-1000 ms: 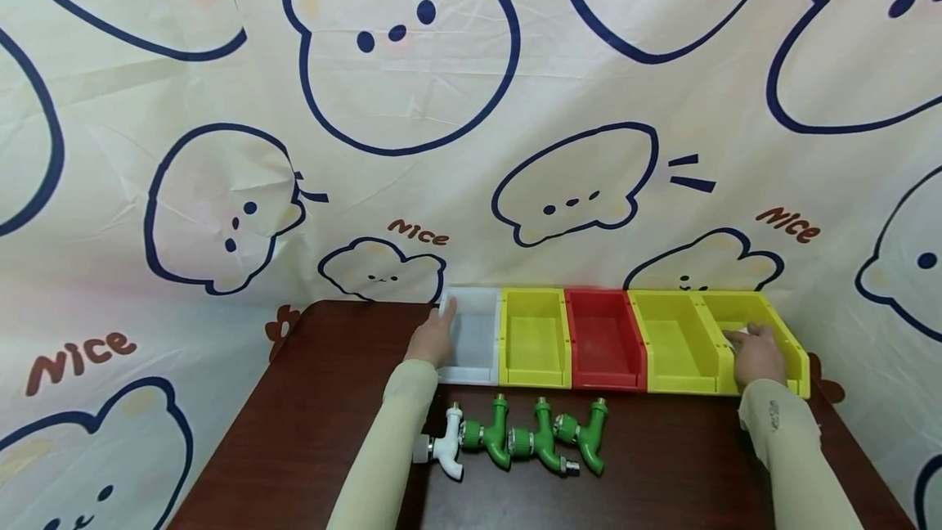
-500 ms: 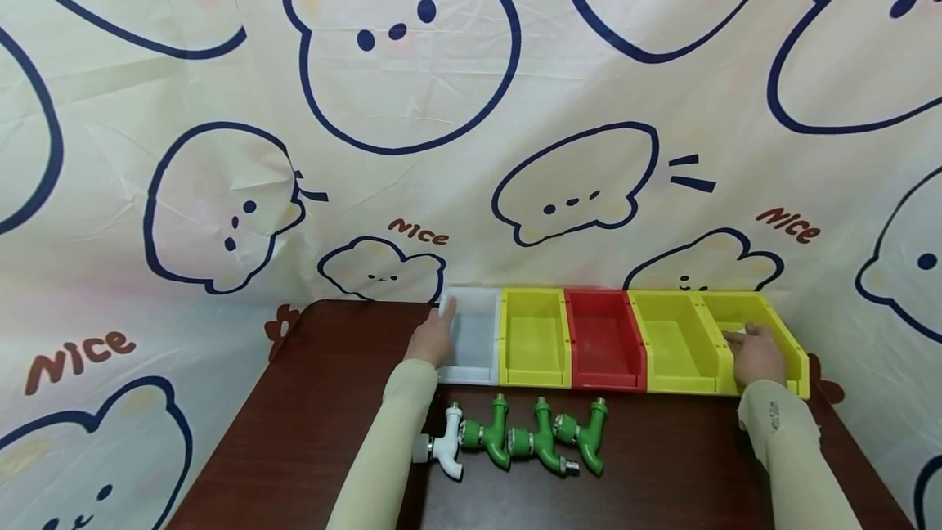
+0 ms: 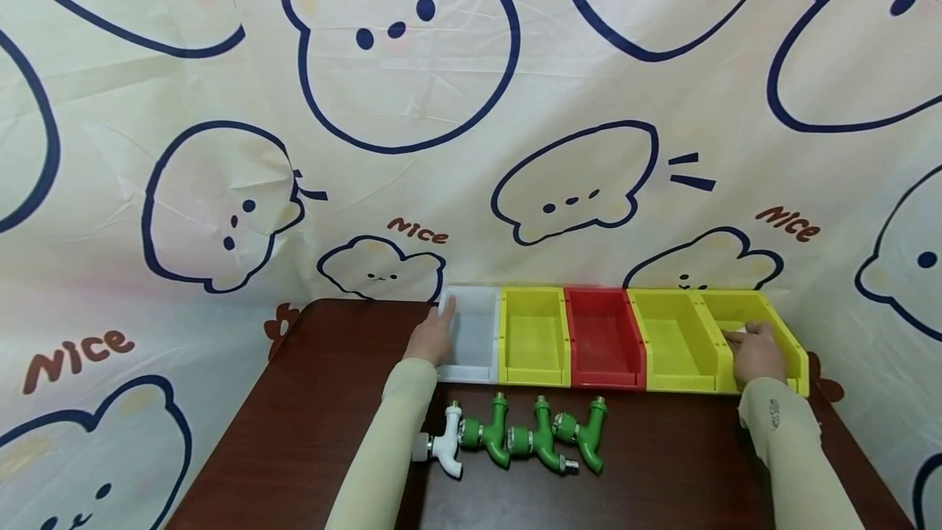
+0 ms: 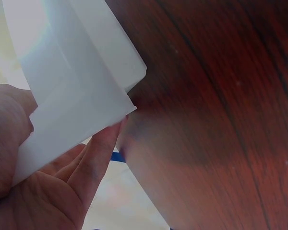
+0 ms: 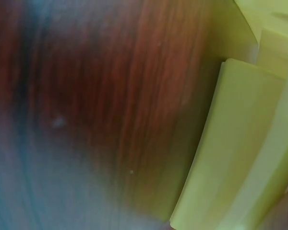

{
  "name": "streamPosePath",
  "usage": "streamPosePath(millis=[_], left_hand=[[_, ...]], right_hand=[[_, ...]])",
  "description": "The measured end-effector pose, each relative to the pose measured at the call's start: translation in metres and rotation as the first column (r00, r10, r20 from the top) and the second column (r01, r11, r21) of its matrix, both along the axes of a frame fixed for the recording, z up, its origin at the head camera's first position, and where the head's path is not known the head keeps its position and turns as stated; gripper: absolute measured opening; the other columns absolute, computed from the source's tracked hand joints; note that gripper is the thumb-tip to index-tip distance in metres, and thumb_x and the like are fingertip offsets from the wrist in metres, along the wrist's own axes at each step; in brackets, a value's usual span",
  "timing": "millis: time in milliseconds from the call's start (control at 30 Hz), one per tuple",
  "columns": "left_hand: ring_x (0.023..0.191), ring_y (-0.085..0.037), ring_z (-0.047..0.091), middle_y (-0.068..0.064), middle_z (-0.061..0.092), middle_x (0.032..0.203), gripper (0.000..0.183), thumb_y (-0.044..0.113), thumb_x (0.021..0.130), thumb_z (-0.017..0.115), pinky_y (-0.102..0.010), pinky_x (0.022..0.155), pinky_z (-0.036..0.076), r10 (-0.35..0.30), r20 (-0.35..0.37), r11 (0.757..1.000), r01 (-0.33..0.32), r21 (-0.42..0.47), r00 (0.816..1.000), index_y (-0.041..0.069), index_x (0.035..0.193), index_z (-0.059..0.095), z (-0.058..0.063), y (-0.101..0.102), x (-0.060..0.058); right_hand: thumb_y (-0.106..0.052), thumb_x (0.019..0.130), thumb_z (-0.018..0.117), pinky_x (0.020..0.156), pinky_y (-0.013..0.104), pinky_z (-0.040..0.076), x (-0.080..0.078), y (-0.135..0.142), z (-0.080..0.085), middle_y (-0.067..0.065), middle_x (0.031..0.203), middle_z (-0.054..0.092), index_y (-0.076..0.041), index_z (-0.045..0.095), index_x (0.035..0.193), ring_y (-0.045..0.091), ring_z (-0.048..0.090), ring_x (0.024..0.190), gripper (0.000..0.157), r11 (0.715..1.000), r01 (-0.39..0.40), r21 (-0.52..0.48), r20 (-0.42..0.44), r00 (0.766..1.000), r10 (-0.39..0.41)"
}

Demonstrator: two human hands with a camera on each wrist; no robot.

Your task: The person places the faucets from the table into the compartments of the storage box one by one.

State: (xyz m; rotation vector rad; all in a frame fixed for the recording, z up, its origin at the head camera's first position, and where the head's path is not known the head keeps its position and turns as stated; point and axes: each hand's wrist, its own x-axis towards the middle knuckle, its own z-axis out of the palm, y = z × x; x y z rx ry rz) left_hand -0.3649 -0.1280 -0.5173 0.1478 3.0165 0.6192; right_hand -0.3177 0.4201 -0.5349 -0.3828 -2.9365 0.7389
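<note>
In the head view my left hand [image 3: 428,338] is at the left side of the white bin [image 3: 473,376]. The left wrist view shows that hand pinching the white bin's wall [image 4: 67,120], thumb on one face and fingers on the other. My right hand [image 3: 760,354] reaches into the rightmost yellow bin [image 3: 793,342], fingertips by its left divider. A small white patch [image 3: 740,330] shows at those fingers; what it belongs to is hidden. The right wrist view mostly catches the yellow bin's front [image 5: 235,139]. Before the bins lie a white tap [image 3: 447,444] and green taps [image 3: 543,436].
Between the hands stand a yellow bin [image 3: 535,381], a red bin [image 3: 607,381] and another yellow bin [image 3: 680,384], side by side. The dark wooden table [image 3: 309,432] ends at a patterned cloth [image 3: 412,186] behind the row.
The right hand's fingers have shifted slightly inside the bin, and less of the white patch beside them shows. The left hand, bins and taps stay in place.
</note>
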Motion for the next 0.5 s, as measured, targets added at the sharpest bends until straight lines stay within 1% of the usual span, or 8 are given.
streamPosePath(millis=[167, 400, 500], left_hand=[[0.082, -0.028, 0.059, -0.028, 0.043, 0.154, 0.089, -0.006, 0.091, 0.069, -0.046, 0.084, 0.055, 0.002, -0.003, 1.0, -0.002, -0.002, 1.0, 0.019, 0.166, 0.028, 0.0013, 0.0005, 0.0007], [0.083, -0.029, 0.059, -0.027, 0.043, 0.155, 0.089, -0.006, 0.092, 0.069, -0.046, 0.084, 0.055, 0.006, 0.003, 1.0, -0.006, -0.003, 1.0, 0.02, 0.166, 0.027, 0.0004, 0.0006, 0.0009], [0.083, -0.029, 0.059, -0.027, 0.042, 0.155, 0.088, -0.006, 0.092, 0.068, -0.046, 0.084, 0.055, 0.003, 0.004, 1.0, -0.003, 0.004, 1.0, 0.02, 0.166, 0.028, 0.0003, 0.0013, 0.0005]], right_hand=[[-0.01, 0.109, 0.047, 0.104, 0.068, 0.04, 0.0007, -0.0007, 0.0017, 0.043, 0.147, 0.027, 0.011, 0.056, 0.136, 0.063, 0.037, 0.126, 0.035, 0.999, -0.017, 0.034, 0.001, 1.0, 0.017], [-0.012, 0.111, 0.044, 0.101, 0.067, 0.042, 0.0001, 0.0015, -0.0023, 0.043, 0.147, 0.026, 0.01, 0.056, 0.138, 0.064, 0.039, 0.124, 0.037, 0.999, -0.03, 0.028, -0.002, 1.0, 0.03], [-0.012, 0.111, 0.043, 0.103, 0.068, 0.04, -0.0007, 0.003, -0.0029, 0.044, 0.147, 0.026, 0.011, 0.053, 0.141, 0.064, 0.037, 0.127, 0.039, 0.998, -0.037, 0.046, -0.002, 0.999, 0.037]])
